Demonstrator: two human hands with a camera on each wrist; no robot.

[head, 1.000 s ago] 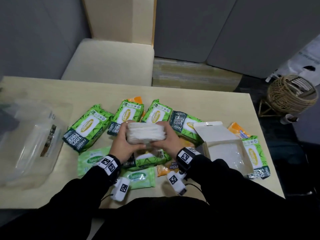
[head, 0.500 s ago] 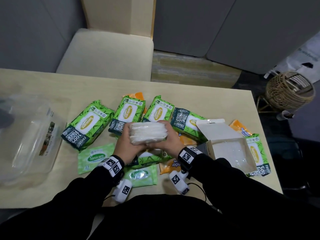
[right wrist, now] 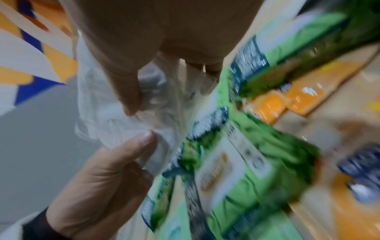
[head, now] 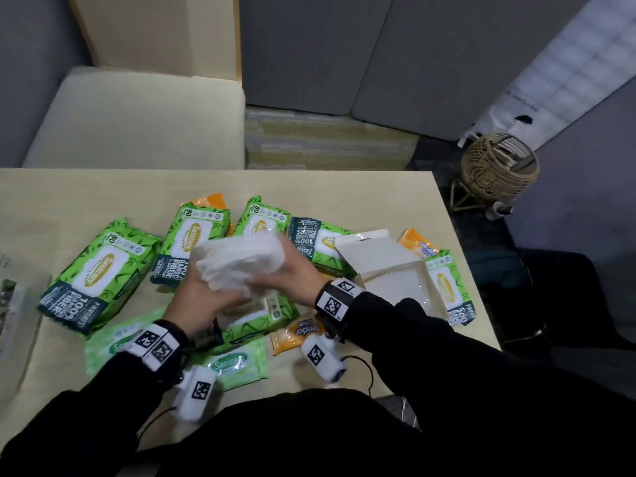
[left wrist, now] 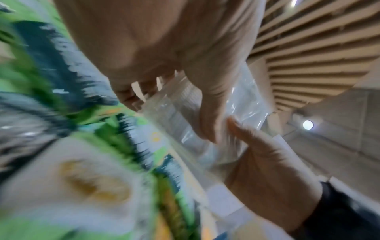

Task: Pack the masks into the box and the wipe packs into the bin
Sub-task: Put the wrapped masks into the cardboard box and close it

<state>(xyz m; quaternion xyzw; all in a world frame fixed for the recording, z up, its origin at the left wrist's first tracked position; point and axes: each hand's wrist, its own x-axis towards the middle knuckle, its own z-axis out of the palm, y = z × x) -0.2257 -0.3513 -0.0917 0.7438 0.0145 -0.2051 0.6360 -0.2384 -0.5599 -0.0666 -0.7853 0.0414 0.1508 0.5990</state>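
Left hand (head: 196, 301) and right hand (head: 297, 270): fingers curled round bagged stack of masks (head: 241, 261), thumbs pinching its plastic. Held above wipe packs (head: 99, 270). Open box (head: 395, 284) just right.

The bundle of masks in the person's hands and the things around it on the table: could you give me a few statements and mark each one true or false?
1. Both the left hand and the right hand hold the bundle of masks. True.
2. The bundle of masks already lies inside the white box. False: it is held above the wipe packs, to the left of the box.
3. The white box stands open, its flap raised. True.
4. All the wipe packs on the table are green. False: there are orange packs among the green wipe packs.
5. A woven basket stands on the table. False: it is on the floor beyond the table.
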